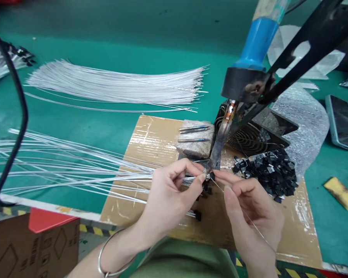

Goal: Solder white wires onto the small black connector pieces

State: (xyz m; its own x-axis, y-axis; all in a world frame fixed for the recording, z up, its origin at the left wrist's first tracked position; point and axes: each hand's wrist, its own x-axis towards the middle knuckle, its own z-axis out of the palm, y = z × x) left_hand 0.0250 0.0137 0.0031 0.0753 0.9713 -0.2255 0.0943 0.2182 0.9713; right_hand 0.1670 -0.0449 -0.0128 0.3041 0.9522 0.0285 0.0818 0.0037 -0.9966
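Even light, white glare streaks on the cardboard [298,235], dimmer top, slightly soft detail, stretched edges

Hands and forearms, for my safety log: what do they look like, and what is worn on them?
The left hand and right hand are both ungloved, with no rings visible. A thin silver-coloured bangle circles the left forearm, where no sleeve shows.
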